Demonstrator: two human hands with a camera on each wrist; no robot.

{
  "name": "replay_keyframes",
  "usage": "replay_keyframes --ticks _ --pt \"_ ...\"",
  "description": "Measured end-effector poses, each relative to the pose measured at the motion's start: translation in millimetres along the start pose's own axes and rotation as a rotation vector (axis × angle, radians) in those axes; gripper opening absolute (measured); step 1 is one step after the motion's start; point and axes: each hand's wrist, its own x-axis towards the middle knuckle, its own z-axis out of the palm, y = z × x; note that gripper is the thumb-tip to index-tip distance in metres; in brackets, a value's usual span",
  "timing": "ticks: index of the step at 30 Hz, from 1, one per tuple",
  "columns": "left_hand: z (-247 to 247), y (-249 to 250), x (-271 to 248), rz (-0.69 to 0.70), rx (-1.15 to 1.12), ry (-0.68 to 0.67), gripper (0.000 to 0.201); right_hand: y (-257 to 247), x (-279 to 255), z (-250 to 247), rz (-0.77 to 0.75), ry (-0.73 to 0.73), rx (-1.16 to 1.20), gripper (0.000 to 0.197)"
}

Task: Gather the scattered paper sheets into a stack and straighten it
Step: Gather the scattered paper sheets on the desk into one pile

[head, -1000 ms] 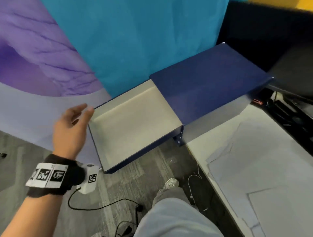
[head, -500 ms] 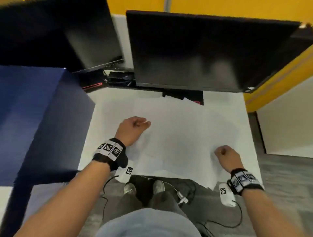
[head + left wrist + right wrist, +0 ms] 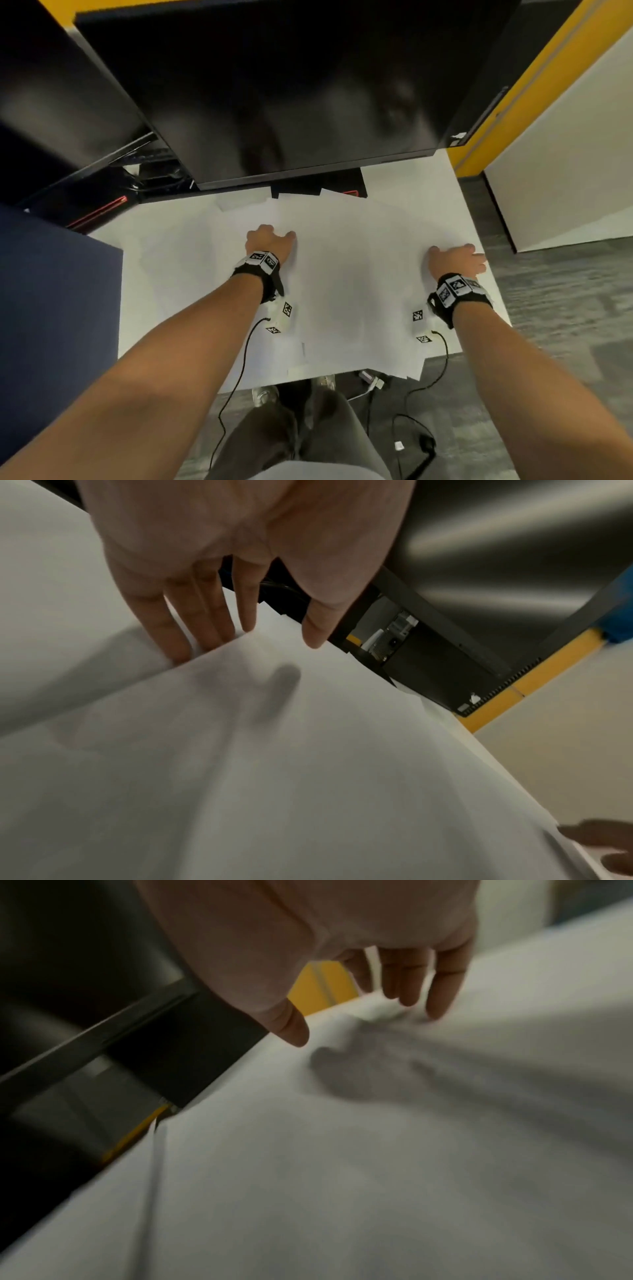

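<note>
Several white paper sheets point(image 3: 346, 291) lie scattered and overlapping across the white desk point(image 3: 113, 236); some overhang its near edge. My left hand point(image 3: 270, 240) rests on the sheets left of centre, its straight fingers point(image 3: 178, 631) pressing down at the edge of a sheet point(image 3: 274, 750). My right hand point(image 3: 457, 258) lies near the desk's right edge, fingers point(image 3: 441, 988) spread and touching the paper point(image 3: 377, 1150), which wrinkles under them. Neither hand grips a sheet.
A large dark monitor point(image 3: 291, 96) hangs over the back of the desk, with a second screen point(image 3: 61, 102) at the left. A dark blue cabinet point(image 3: 51, 325) borders the desk's left side. Cables point(image 3: 411, 428) trail on the grey floor below.
The view swung from the blue box at the left to the desk. Both hands moved forward onto the paper and their fingers uncurled from loose fists to flat.
</note>
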Motion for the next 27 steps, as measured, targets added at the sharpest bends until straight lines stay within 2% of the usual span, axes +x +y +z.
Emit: replay_keyframes --ticks 2,4,6,8,10,12,13,16,17,19,22,25,27 --pt "5 1 -1 0.025 0.042 -0.051 0.057 -12 -2 4 0.162 -0.045 0.009 0.064" --pt "13 2 -4 0.043 0.017 -0.051 0.038 -28 -11 13 0.177 -0.097 0.044 0.062" --pt "17 2 -8 0.044 -0.015 -0.033 0.028 -45 -22 27 0.086 -0.166 0.062 0.059" --pt "17 0 -9 0.052 -0.036 -0.032 0.027 -56 -35 40 -0.100 -0.305 0.174 0.058" --pt "11 -6 -10 0.049 -0.066 -0.008 0.030 -57 -43 42 -0.248 -0.404 0.272 0.069" --pt "2 -17 -13 0.043 -0.061 0.025 0.037 -50 -40 37 -0.234 -0.359 0.305 0.078" --pt "-2 -24 -16 0.032 -0.026 0.020 0.042 -43 -37 36 -0.178 -0.305 0.280 0.076" --pt "3 -46 -29 -0.001 0.194 -0.133 0.056 -23 -47 39 -0.019 -0.213 0.091 0.063" --pt "9 -52 -35 0.005 0.256 -0.196 0.057 -21 -59 44 -0.023 -0.230 0.057 0.064" --pt "23 -58 -44 0.032 0.293 -0.260 0.050 -21 -82 60 -0.125 -0.311 0.018 0.068" --pt "32 -61 -57 0.047 0.240 -0.249 0.049 -24 -103 72 -0.276 -0.429 0.032 0.063" --pt "20 -71 -70 0.086 0.272 -0.162 0.055 -16 -100 61 -0.264 -0.325 0.024 0.054" --pt "15 -86 -79 0.105 0.371 -0.153 0.051 2 -102 59 -0.249 -0.275 -0.015 0.052"
